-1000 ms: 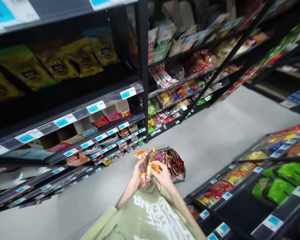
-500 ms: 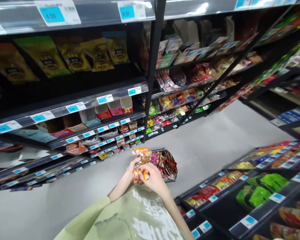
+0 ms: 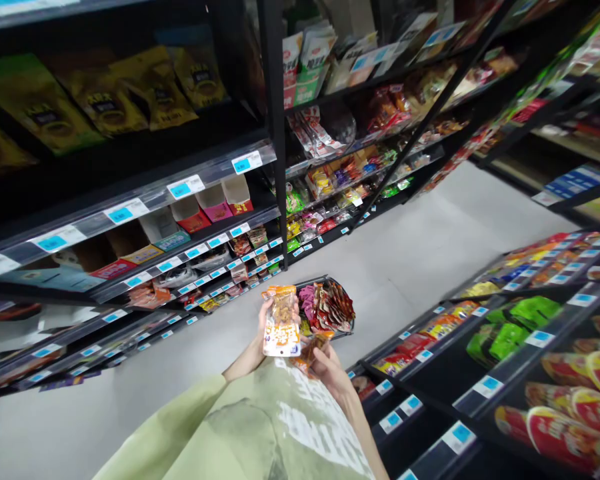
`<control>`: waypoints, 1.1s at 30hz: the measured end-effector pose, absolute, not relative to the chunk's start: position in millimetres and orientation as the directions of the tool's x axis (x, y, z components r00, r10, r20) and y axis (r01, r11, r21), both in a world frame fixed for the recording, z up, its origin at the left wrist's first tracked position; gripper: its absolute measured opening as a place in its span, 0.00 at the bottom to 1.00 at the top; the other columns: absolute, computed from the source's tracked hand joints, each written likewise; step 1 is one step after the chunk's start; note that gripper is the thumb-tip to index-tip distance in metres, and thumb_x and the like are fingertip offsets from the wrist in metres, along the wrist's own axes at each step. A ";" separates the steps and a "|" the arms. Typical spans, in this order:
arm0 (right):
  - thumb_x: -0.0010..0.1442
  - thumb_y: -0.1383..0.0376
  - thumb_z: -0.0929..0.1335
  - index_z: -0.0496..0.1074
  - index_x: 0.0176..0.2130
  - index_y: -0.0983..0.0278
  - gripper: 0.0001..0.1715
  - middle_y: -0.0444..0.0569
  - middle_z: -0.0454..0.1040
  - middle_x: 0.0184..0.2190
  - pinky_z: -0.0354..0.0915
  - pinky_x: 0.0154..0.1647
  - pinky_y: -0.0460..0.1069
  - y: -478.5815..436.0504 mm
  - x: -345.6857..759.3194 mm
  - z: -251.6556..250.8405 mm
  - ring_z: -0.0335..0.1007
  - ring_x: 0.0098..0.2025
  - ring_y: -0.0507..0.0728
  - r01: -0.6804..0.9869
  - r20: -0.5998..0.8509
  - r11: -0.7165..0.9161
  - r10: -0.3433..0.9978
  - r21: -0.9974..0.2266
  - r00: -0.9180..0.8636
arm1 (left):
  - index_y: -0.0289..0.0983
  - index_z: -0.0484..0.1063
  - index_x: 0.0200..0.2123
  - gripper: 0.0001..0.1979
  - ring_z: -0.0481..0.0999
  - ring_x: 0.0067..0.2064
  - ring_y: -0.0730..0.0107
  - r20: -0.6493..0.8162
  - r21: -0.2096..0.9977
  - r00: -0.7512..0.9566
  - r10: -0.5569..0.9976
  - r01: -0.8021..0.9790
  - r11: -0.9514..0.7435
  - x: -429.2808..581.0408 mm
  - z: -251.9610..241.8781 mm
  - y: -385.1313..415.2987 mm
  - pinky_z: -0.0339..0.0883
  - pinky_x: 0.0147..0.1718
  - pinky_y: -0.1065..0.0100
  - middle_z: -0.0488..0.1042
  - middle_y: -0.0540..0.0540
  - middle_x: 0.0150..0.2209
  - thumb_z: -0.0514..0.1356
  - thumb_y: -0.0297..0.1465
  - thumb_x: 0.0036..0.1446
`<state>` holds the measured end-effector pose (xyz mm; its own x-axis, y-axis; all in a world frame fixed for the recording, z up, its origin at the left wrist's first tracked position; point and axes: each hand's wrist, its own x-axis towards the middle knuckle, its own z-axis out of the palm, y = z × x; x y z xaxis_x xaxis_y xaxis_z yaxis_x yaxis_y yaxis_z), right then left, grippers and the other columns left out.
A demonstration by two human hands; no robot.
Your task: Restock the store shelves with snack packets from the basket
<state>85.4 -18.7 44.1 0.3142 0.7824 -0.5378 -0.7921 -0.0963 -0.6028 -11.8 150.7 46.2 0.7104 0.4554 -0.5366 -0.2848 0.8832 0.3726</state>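
My left hand [image 3: 257, 345] is closed around an orange-and-white snack packet [image 3: 281, 323], held upright with a clear middle and brownish food in it. It may be more than one packet; I cannot tell. To the right and lower, my right hand [image 3: 331, 371] grips another orange snack packet [image 3: 310, 352] close to my shirt. Just beyond the hands is a dark basket [image 3: 353, 325], with a row of dark red packets [image 3: 333, 307] and some purple packets [image 3: 307, 300] inside. The basket's near side is partly hidden by the packets in my hands.
Shelving with yellow bags [image 3: 105, 103] and small open boxes [image 3: 190, 217] lines the left. A lower rack on the right carries green packs [image 3: 513, 327] and red cup-shaped packages [image 3: 563, 433]. Grey floor [image 3: 405, 267] runs between them.
The bundle of orange packets between both hands is now split. My right hand has moved right and down with one, while my left hand holds its packet facing me. The view has shifted slightly.
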 end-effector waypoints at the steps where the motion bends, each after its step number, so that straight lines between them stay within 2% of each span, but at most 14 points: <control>1: 0.49 0.53 0.76 0.69 0.51 0.51 0.30 0.53 0.78 0.50 0.71 0.47 0.63 -19.7 87.6 44.0 0.78 0.44 0.66 -0.777 -0.526 -0.063 0.769 -0.627 0.363 | 0.38 0.71 0.53 0.27 0.80 0.42 0.53 -0.536 0.374 0.706 0.464 -0.294 0.880 -12.4 45.8 152.0 0.72 0.45 0.53 0.81 0.40 0.41 0.57 0.49 0.56; 5: 0.56 0.50 0.72 0.68 0.52 0.52 0.25 0.51 0.79 0.47 0.71 0.47 0.59 0.3 104.9 57.5 0.77 0.39 0.61 -0.631 -0.461 0.003 0.678 -0.776 0.572 | 0.36 0.70 0.53 0.27 0.80 0.42 0.54 -0.491 0.359 0.758 0.431 -0.275 0.892 -13.9 41.2 159.3 0.71 0.47 0.57 0.80 0.41 0.42 0.62 0.43 0.52; 8: 0.60 0.51 0.70 0.63 0.59 0.55 0.31 0.53 0.76 0.50 0.68 0.54 0.60 29.5 109.6 76.9 0.74 0.49 0.62 -0.392 -0.311 -0.038 0.679 -0.919 0.665 | 0.35 0.72 0.52 0.27 0.80 0.44 0.53 -0.503 0.353 0.781 0.370 -0.205 0.913 -9.3 36.6 159.4 0.70 0.49 0.56 0.81 0.41 0.43 0.65 0.37 0.48; 10: 0.62 0.52 0.68 0.61 0.63 0.57 0.34 0.55 0.71 0.57 0.62 0.61 0.63 47.0 105.6 88.4 0.67 0.58 0.64 -0.102 -0.131 -0.084 0.725 -0.991 0.676 | 0.35 0.74 0.49 0.24 0.80 0.45 0.51 -0.542 0.353 0.758 0.363 -0.186 0.917 -3.3 35.0 155.3 0.69 0.50 0.55 0.81 0.41 0.42 0.66 0.34 0.46; 12: 0.64 0.53 0.66 0.60 0.65 0.56 0.33 0.55 0.63 0.63 0.55 0.65 0.66 58.8 99.8 96.7 0.57 0.65 0.66 0.233 0.049 -0.135 0.762 -0.963 0.645 | 0.34 0.75 0.47 0.22 0.79 0.47 0.49 -0.559 0.378 0.713 0.424 -0.236 0.895 2.0 36.0 149.8 0.69 0.51 0.54 0.82 0.40 0.41 0.65 0.34 0.47; 14: 0.65 0.54 0.65 0.58 0.66 0.54 0.33 0.54 0.53 0.69 0.49 0.67 0.70 64.3 96.0 103.1 0.47 0.69 0.68 0.471 0.176 -0.173 0.774 -0.865 0.608 | 0.33 0.75 0.47 0.21 0.78 0.50 0.46 -0.548 0.401 0.682 0.484 -0.293 0.868 3.9 39.6 145.1 0.68 0.52 0.53 0.82 0.39 0.43 0.63 0.37 0.51; 16: 0.66 0.55 0.64 0.55 0.68 0.51 0.33 0.51 0.44 0.72 0.46 0.67 0.72 65.6 96.1 109.9 0.40 0.71 0.69 0.575 0.243 -0.181 0.776 -0.798 0.582 | 0.33 0.75 0.48 0.22 0.77 0.52 0.44 -0.537 0.406 0.698 0.474 -0.278 0.870 1.9 45.3 142.3 0.67 0.51 0.51 0.81 0.38 0.45 0.62 0.39 0.53; 19: 0.68 0.56 0.61 0.48 0.70 0.49 0.34 0.48 0.38 0.73 0.43 0.67 0.73 64.7 100.3 123.0 0.34 0.73 0.68 0.618 0.266 -0.153 0.805 -0.771 0.531 | 0.34 0.75 0.49 0.24 0.76 0.53 0.42 -0.507 0.417 0.760 0.408 -0.198 0.887 -1.7 56.4 141.8 0.67 0.52 0.49 0.81 0.39 0.46 0.66 0.36 0.47; 22: 0.70 0.57 0.58 0.41 0.71 0.50 0.35 0.47 0.37 0.74 0.40 0.69 0.72 63.1 104.4 132.9 0.32 0.73 0.66 0.588 0.248 -0.093 0.846 -0.804 0.473 | 0.37 0.74 0.49 0.26 0.75 0.55 0.42 -0.436 0.439 0.797 0.419 -0.217 0.872 4.4 70.2 144.3 0.67 0.54 0.48 0.81 0.40 0.46 0.67 0.37 0.44; 25: 0.68 0.54 0.61 0.42 0.71 0.53 0.39 0.49 0.39 0.73 0.41 0.70 0.70 60.2 106.7 130.1 0.35 0.73 0.65 0.443 0.217 -0.078 0.789 -0.893 0.575 | 0.38 0.74 0.48 0.26 0.74 0.56 0.42 -0.353 0.484 0.781 0.515 -0.318 0.815 20.0 86.0 148.9 0.66 0.55 0.48 0.80 0.41 0.44 0.66 0.38 0.44; 27: 0.66 0.51 0.64 0.47 0.70 0.55 0.39 0.52 0.49 0.71 0.48 0.69 0.67 57.2 107.0 121.5 0.43 0.72 0.65 0.208 0.106 -0.063 0.700 -0.976 0.707 | 0.38 0.75 0.47 0.25 0.73 0.56 0.42 -0.297 0.558 0.728 0.618 -0.393 0.731 30.1 95.4 152.4 0.66 0.55 0.49 0.80 0.41 0.44 0.67 0.38 0.43; 29: 0.64 0.49 0.65 0.59 0.64 0.56 0.34 0.53 0.65 0.63 0.59 0.64 0.64 53.6 106.1 111.3 0.58 0.66 0.64 -0.153 -0.129 -0.031 0.713 -0.988 0.689 | 0.38 0.75 0.46 0.25 0.72 0.55 0.41 -0.245 0.663 0.656 0.713 -0.423 0.617 36.6 101.0 154.6 0.66 0.54 0.51 0.80 0.41 0.44 0.70 0.34 0.40; 31: 0.62 0.47 0.66 0.70 0.55 0.58 0.27 0.53 0.76 0.52 0.70 0.54 0.61 49.7 104.3 102.7 0.70 0.57 0.64 -0.490 -0.327 -0.052 0.804 -0.870 0.496 | 0.37 0.77 0.43 0.25 0.73 0.53 0.41 -0.225 0.739 0.629 0.744 -0.387 0.551 39.3 101.4 153.7 0.66 0.53 0.51 0.80 0.42 0.41 0.73 0.29 0.36; 33: 0.60 0.46 0.67 0.76 0.46 0.58 0.24 0.52 0.79 0.45 0.74 0.47 0.59 45.7 102.3 96.4 0.75 0.50 0.64 -0.661 -0.390 -0.068 0.850 -0.747 0.353 | 0.36 0.78 0.41 0.25 0.73 0.51 0.41 -0.251 0.735 0.656 0.712 -0.349 0.581 39.8 97.0 149.4 0.66 0.54 0.51 0.80 0.42 0.38 0.74 0.25 0.33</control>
<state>102.3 45.7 96.4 0.3534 0.8503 -0.3901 -0.6614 -0.0678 -0.7470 39.8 149.4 97.0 0.6558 0.7118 -0.2514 -0.3493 0.5814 0.7348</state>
